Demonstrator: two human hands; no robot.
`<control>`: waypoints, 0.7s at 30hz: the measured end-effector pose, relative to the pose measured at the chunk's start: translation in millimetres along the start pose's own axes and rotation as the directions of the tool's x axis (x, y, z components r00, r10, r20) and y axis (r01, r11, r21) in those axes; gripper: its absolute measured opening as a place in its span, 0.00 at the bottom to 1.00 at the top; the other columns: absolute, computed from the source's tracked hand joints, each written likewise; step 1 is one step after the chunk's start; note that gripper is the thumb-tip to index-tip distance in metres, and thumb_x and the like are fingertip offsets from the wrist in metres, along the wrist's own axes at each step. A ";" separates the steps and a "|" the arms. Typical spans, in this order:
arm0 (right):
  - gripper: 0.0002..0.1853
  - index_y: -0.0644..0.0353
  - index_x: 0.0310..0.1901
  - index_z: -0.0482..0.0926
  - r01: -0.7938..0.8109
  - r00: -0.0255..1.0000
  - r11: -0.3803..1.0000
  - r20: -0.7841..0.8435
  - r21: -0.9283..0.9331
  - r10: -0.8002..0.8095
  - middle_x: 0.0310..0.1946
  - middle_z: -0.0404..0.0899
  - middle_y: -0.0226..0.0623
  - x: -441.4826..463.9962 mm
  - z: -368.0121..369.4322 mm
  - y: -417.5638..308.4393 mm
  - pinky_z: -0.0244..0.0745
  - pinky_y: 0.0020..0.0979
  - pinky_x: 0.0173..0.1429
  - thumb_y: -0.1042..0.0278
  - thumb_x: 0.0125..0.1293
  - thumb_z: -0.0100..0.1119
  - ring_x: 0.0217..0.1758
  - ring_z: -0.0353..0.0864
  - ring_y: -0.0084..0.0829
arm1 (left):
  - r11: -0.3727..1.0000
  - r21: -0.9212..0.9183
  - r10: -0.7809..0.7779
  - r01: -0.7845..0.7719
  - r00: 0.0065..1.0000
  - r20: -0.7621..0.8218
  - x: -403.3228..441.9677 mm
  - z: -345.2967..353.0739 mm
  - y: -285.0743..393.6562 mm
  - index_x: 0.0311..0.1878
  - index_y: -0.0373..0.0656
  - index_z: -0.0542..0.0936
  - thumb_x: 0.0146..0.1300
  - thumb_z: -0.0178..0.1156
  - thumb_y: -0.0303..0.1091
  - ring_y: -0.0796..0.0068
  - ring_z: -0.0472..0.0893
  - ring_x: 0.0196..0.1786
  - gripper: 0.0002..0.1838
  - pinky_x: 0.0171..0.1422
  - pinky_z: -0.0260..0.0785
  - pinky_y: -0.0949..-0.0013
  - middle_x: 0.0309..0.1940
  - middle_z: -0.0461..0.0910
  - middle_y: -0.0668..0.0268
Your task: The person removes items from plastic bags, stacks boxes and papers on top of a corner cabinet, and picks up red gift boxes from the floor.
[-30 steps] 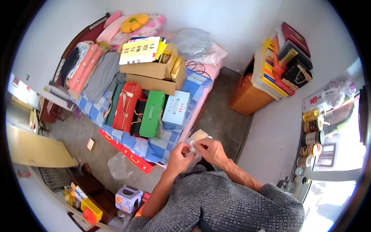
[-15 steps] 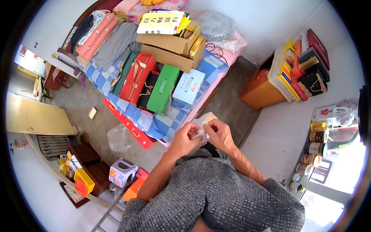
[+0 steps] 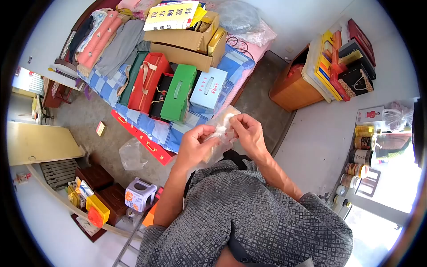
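Note:
A translucent plastic bag point(image 3: 221, 130) with a bunched, knot-like white part is held in front of my body. Something pale tan shows through it, but I cannot make out what. My left hand point(image 3: 195, 144) pinches the bunched part from the left, thumb and fingers closed. From the right, my right hand point(image 3: 249, 132) grips its upper end between thumb and forefinger. Just beyond the bag, on the bed, stand a light blue box point(image 3: 208, 89) and a green box point(image 3: 178, 93) with a handle.
On the bed point(image 3: 102, 86) are a red box point(image 3: 148, 82), an open cardboard carton point(image 3: 178, 40) and folded bedding. A wooden cabinet point(image 3: 289, 91) stands right, jars point(image 3: 362, 156) line the windowsill. A clear bag point(image 3: 133, 154) and a purple stool point(image 3: 140, 194) are on the floor.
Both hands have risen a little with the bag and sit slightly farther apart. More of the bag and its tan contents shows. The whole view has shifted slightly.

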State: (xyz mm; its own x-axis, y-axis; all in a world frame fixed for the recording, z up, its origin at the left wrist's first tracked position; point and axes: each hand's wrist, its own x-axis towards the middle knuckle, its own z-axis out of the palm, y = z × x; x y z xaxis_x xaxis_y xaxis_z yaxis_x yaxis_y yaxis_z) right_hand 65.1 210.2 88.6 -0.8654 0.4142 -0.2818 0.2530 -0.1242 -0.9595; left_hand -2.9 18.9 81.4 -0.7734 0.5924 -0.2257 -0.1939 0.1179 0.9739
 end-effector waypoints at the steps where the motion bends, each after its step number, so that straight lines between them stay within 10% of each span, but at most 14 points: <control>1: 0.12 0.69 0.46 0.81 -0.026 1.000 0.999 0.013 0.037 0.026 0.33 0.82 0.31 0.4 -0.4 -1.7 0.75 0.23 0.35 0.66 0.72 0.63 0.29 0.78 0.17 | 0.998 -0.056 0.001 0.000 1.000 0.019 0.7 -4.1 0.2 0.52 0.32 0.81 0.63 0.68 0.23 0.81 0.83 0.41 0.14 0.47 0.75 0.75 0.40 0.86 0.64; 5: 0.13 0.67 0.52 0.81 0.139 0.988 0.980 -0.041 -0.143 -0.147 0.41 0.84 0.36 6.5 -5.7 11.6 0.79 0.27 0.40 0.71 0.68 0.63 0.37 0.83 0.23 | 0.998 -0.066 0.017 -0.013 0.997 0.072 0.4 -17.0 -0.3 0.52 0.32 0.81 0.65 0.67 0.24 0.81 0.83 0.42 0.13 0.49 0.75 0.76 0.42 0.87 0.63; 7: 0.17 0.63 0.55 0.80 0.488 0.867 0.793 0.100 -0.365 -0.487 0.48 0.84 0.40 8.4 -8.2 14.1 0.81 0.33 0.47 0.75 0.64 0.64 0.47 0.85 0.32 | 0.995 -0.096 0.008 0.001 0.996 0.087 -0.5 -19.1 0.6 0.53 0.33 0.80 0.65 0.67 0.24 0.81 0.83 0.43 0.14 0.50 0.75 0.76 0.44 0.86 0.63; 14: 0.19 0.60 0.54 0.80 0.409 0.912 0.829 0.209 -0.382 -0.354 0.53 0.82 0.45 -0.9 -0.5 6.9 0.79 0.39 0.57 0.76 0.59 0.65 0.55 0.83 0.43 | 0.986 -0.166 -0.003 0.013 0.998 0.056 -2.9 -25.2 2.2 0.55 0.35 0.75 0.65 0.68 0.23 0.83 0.82 0.42 0.18 0.48 0.73 0.76 0.43 0.86 0.64; 21: 0.21 0.59 0.52 0.82 0.676 0.737 0.629 0.337 -0.384 -0.587 0.50 0.83 0.42 3.4 7.9 -0.7 0.77 0.41 0.60 0.74 0.54 0.71 0.56 0.81 0.45 | 0.983 -0.183 -0.017 0.026 0.999 0.052 -7.8 -39.3 9.6 0.55 0.39 0.75 0.64 0.67 0.23 0.83 0.81 0.43 0.18 0.49 0.70 0.78 0.43 0.86 0.65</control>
State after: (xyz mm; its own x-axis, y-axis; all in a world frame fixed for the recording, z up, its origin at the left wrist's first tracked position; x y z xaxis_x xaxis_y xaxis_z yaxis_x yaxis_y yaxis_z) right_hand 58.5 204.6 88.3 -0.9315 0.0745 0.3560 -0.2601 0.5478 -0.7952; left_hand -22.5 -16.0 91.6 -0.7379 0.6306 -0.2404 -0.3213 -0.0150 0.9469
